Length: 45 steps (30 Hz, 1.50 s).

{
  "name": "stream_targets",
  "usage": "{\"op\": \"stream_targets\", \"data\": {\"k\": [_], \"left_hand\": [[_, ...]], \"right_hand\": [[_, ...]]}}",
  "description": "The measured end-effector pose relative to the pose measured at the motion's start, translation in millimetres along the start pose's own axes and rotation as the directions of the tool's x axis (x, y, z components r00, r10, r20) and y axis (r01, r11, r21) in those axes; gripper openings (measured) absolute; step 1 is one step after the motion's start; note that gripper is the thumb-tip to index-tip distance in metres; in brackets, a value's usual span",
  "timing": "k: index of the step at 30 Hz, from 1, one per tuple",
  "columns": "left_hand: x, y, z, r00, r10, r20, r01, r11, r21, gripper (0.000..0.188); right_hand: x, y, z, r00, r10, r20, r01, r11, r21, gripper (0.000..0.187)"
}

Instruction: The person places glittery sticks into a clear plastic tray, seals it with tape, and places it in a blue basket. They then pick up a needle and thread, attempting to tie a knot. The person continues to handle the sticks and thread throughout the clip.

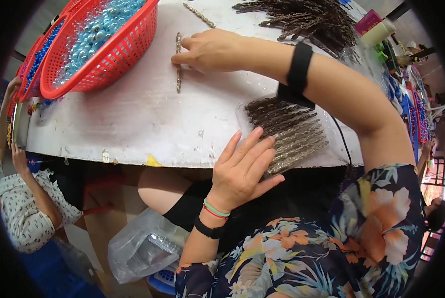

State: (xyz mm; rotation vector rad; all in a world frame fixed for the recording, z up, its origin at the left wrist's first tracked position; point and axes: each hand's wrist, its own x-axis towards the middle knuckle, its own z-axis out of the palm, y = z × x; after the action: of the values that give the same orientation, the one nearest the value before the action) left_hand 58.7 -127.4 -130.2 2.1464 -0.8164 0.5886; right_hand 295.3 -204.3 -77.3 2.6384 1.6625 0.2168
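My right hand (210, 50) reaches over the white table with bent fingers, gripping a thin, twisted, glittery bronze stick (178, 82) that lies on the tabletop. One digit crosses the stick's middle. Nearer to me, my left hand (243, 171) is open, its fingers spread and stretched out. It rests at the left edge of a clear plastic tray (334, 149) that holds a row of similar twisted sticks (294, 144), dark brown at the far end and paler bronze at the near end. Another loose bronze stick (199, 15) lies beyond my right hand.
Red plastic baskets stand at the left; the nearest basket (111, 64) holds light-blue beads (98, 35). A pile of dark brown twisted sticks (312, 20) lies at the far right. A clear plastic bag (143, 248) is below the table edge. Another person (34, 198) sits at the left.
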Motion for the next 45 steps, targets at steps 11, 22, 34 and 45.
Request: {"op": "stream_targets", "data": {"k": [11, 22, 34, 45], "left_hand": [[1, 2, 3, 1.0, -0.003, 0.01, 0.003, 1.0, 0.027, 0.047], [0, 4, 1, 0.999, -0.05, -0.004, 0.05, 0.999, 0.021, 0.046], [-2, 0, 1, 0.999, -0.035, 0.006, 0.035, 0.999, -0.001, 0.055], [-1, 2, 2, 0.999, 0.042, 0.001, -0.042, 0.999, 0.022, 0.037]], "right_hand": [[-81, -41, -46, 0.856, 0.497, -0.139, -0.354, 0.762, 0.542, 0.025], [-235, -84, -108, 0.825, 0.517, 0.229, -0.5, 0.477, 0.723, 0.009], [-238, -82, -82, 0.925, 0.367, 0.096, -0.344, 0.706, 0.619, 0.011], [-236, -103, -69, 0.968, 0.246, 0.05, -0.241, 0.853, 0.463, 0.015]]}}
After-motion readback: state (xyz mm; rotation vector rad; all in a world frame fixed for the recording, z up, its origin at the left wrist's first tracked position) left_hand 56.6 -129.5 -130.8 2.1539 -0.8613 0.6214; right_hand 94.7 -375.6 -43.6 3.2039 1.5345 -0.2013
